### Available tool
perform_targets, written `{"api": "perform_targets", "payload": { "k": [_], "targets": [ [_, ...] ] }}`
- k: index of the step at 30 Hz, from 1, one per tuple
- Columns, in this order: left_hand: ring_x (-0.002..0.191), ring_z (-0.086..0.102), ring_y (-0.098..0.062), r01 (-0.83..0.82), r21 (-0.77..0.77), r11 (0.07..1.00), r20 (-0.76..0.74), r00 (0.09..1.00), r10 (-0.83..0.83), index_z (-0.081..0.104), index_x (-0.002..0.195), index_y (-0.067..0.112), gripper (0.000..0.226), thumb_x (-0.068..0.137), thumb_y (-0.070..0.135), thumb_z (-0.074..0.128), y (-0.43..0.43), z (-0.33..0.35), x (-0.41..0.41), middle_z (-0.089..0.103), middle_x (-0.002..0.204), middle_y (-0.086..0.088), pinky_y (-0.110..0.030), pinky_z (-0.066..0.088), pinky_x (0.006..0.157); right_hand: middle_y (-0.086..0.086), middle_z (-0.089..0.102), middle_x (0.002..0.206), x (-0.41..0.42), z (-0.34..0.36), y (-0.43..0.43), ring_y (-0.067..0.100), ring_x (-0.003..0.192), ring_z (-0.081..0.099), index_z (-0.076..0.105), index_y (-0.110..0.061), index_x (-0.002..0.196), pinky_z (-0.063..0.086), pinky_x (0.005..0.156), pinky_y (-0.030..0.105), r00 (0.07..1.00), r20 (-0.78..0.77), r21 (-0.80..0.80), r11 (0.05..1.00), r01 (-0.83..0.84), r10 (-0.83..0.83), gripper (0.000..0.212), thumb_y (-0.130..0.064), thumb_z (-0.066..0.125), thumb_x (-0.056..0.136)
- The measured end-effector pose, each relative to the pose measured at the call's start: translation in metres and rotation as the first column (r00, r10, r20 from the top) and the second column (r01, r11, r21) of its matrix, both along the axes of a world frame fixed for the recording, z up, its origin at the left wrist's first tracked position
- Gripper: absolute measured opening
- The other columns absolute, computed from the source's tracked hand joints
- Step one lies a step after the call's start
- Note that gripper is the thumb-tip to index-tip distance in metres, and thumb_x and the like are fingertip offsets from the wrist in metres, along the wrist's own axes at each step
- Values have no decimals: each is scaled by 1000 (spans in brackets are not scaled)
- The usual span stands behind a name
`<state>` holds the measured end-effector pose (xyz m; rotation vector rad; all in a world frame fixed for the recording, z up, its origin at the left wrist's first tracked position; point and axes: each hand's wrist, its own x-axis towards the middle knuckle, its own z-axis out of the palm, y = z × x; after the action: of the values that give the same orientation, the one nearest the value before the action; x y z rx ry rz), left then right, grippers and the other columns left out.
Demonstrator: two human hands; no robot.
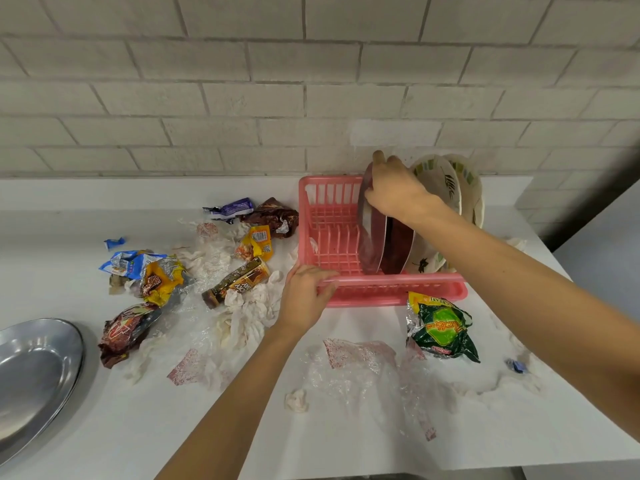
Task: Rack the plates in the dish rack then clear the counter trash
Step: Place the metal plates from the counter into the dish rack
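A pink dish rack stands on the white counter against the brick wall. My right hand grips the top edge of a dark red plate standing upright in the rack's slots. A second dark red plate stands just right of it, then white patterned plates at the rack's right end. My left hand holds the rack's front left rim. Snack wrappers, crumpled tissues and clear plastic film lie scattered over the counter.
Stacked metal plates lie at the counter's front left. A green snack bag lies in front of the rack, and a small brown bottle to the rack's left. The counter ends at the right, beyond the rack.
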<state>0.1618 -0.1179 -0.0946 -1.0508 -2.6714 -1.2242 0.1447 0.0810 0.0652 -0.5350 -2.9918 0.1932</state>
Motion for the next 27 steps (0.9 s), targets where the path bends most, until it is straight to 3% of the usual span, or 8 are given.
{"api": "perform_targets", "payload": {
  "k": [2, 5, 7, 10, 16, 20, 23, 27],
  "targets": [
    [105, 62, -14, 16, 41, 999, 55, 998, -18, 72, 114, 20, 25, 89, 22, 68, -1, 5, 1, 73, 110, 4, -34, 39, 106, 25, 46, 122, 3, 2, -2, 43, 109, 50, 39, 1, 130, 48, 86, 46, 998, -32, 59, 996, -60, 62, 47, -10, 55, 87],
    [92, 61, 9, -26, 160, 987, 228, 974, -11, 73, 111, 16, 21, 91, 15, 66, -7, 20, 4, 72, 108, 5, -4, 41, 81, 20, 50, 120, 10, 5, -9, 38, 112, 48, 51, 0, 123, 47, 89, 50, 972, -130, 128, 975, -180, 197, 39, -10, 53, 85],
    [83, 61, 11, -69, 212, 975, 264, 965, 10, 75, 106, 17, 17, 92, 16, 66, -14, 26, 5, 74, 101, 7, -6, 44, 74, 15, 59, 104, 16, 5, -18, 32, 98, 55, 60, -3, 106, 50, 79, 44, 925, -187, 108, 943, -315, 330, 23, -9, 51, 86],
    [85, 68, -3, -110, 290, 951, 320, 947, 12, 76, 96, 18, 12, 92, 15, 66, -30, 36, 7, 74, 93, 11, -23, 54, 78, 5, 63, 80, 25, -3, -38, 25, 72, 59, 59, -14, 81, 52, 66, 41, 875, -174, 33, 891, -453, 452, 11, -12, 49, 87],
    [70, 68, -27, -268, 407, 873, 434, 898, 74, 75, 92, 12, 18, 95, 7, 57, -81, 49, 17, 73, 75, -7, -35, 57, 71, 2, 65, 81, 41, -30, -91, 22, 74, 58, 65, -13, 89, 48, 64, 37, 808, -133, -53, 810, -584, 574, 17, -14, 48, 91],
    [64, 66, -23, -371, 367, 853, 442, 876, 192, 75, 91, 12, 18, 96, 12, 57, -126, 54, 27, 71, 70, -7, -33, 55, 65, 0, 62, 79, 46, -50, -135, 18, 70, 52, 64, -13, 86, 45, 62, 36, 749, -116, -106, 742, -662, 652, 18, -12, 47, 91],
    [62, 66, -17, -446, 333, 831, 421, 859, 292, 74, 89, 14, 18, 96, 13, 58, -165, 53, 41, 71, 69, -5, -23, 53, 61, -1, 62, 80, 48, -67, -168, 20, 75, 54, 62, -13, 84, 45, 65, 36, 679, -84, -154, 664, -732, 729, 16, -15, 47, 91],
    [64, 67, -14, -579, 256, 774, 419, 788, 451, 74, 92, 12, 15, 96, 13, 60, -222, 44, 66, 72, 72, -1, -17, 51, 62, 2, 66, 85, 51, -86, -212, 23, 78, 57, 62, -15, 88, 46, 66, 37, 573, -59, -200, 553, -809, 817, 15, -18, 47, 92]
  ]
}}
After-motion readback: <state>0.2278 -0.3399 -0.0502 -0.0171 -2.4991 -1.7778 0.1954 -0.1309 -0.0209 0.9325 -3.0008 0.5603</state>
